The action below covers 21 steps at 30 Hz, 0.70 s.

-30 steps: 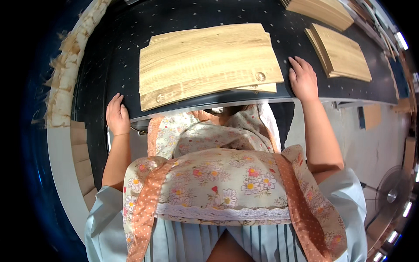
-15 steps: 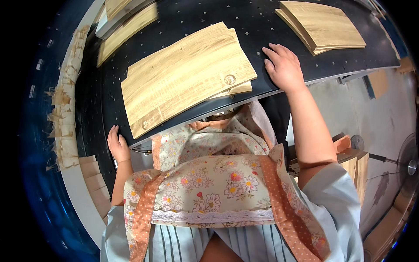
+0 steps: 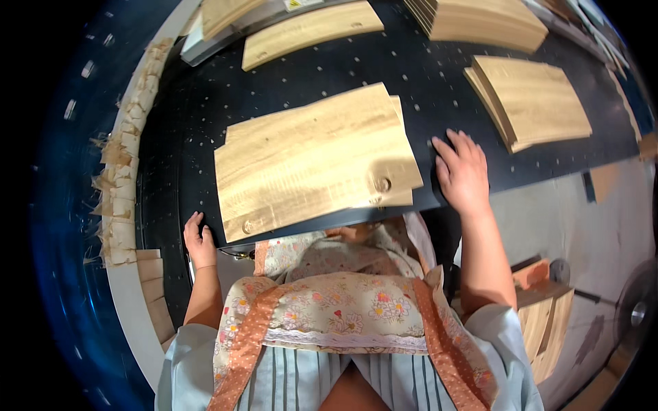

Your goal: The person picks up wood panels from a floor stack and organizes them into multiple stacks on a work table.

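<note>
Two light wooden boards [image 3: 308,157] lie overlapping and slightly askew on the black table [image 3: 329,68], close to its near edge. The top board has a round recess near each of its two near corners. My right hand [image 3: 463,170] rests on the table just right of the boards, fingers loosely spread, holding nothing. At the table's left near corner, my left hand [image 3: 200,241] lies with its fingers apart, empty and not touching the boards.
Right of my right hand sits a short stack of boards [image 3: 534,99]. A taller stack [image 3: 486,24] stands behind it. One narrow board [image 3: 312,34] lies at the far side by a metal bar. Ragged tape-like padding [image 3: 123,171] lines the left edge.
The view has tipped up, so more of the table's far side shows. Both hands stay resting on the table, and the boards lie as before.
</note>
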### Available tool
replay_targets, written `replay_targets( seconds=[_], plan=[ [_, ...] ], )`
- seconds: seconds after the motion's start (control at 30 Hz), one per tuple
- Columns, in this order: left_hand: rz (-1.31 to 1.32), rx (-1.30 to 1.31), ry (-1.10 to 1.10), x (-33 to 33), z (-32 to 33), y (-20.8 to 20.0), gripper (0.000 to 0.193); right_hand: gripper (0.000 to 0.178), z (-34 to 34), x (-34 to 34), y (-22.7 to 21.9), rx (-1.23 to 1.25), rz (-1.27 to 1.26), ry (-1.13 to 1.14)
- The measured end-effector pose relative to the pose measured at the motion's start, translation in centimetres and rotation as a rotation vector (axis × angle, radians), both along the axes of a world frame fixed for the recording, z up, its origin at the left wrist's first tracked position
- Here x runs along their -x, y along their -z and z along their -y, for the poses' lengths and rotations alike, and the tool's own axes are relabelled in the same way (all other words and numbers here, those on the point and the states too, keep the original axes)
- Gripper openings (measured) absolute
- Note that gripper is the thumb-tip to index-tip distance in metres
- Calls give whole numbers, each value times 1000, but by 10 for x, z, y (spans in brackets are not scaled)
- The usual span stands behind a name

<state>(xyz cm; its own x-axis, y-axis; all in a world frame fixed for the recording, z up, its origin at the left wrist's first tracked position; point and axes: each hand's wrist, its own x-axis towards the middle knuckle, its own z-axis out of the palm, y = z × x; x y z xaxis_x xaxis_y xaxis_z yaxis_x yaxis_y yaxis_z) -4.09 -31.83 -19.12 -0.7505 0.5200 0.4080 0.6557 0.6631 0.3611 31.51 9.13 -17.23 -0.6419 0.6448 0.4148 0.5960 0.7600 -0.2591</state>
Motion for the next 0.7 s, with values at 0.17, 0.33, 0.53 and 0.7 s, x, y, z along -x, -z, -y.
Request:
replay_targets(
  seconds=[0.17,0.33,0.53,0.7],
  plan=[
    [-81,-8,-187,-12,-21,4,28,34,1,1,-3,47,13,4],
    [-122,43,-185,-15,-27,3,28,35,-7,-2,-2,52,-41,-30],
    [-122,54,-154,-13,-24,5,30,33,-7,-1,4,46,-55,-15],
    [-115,53,-126,-8,-19,9,30,33,-7,1,6,1,-43,-5]
  ],
)
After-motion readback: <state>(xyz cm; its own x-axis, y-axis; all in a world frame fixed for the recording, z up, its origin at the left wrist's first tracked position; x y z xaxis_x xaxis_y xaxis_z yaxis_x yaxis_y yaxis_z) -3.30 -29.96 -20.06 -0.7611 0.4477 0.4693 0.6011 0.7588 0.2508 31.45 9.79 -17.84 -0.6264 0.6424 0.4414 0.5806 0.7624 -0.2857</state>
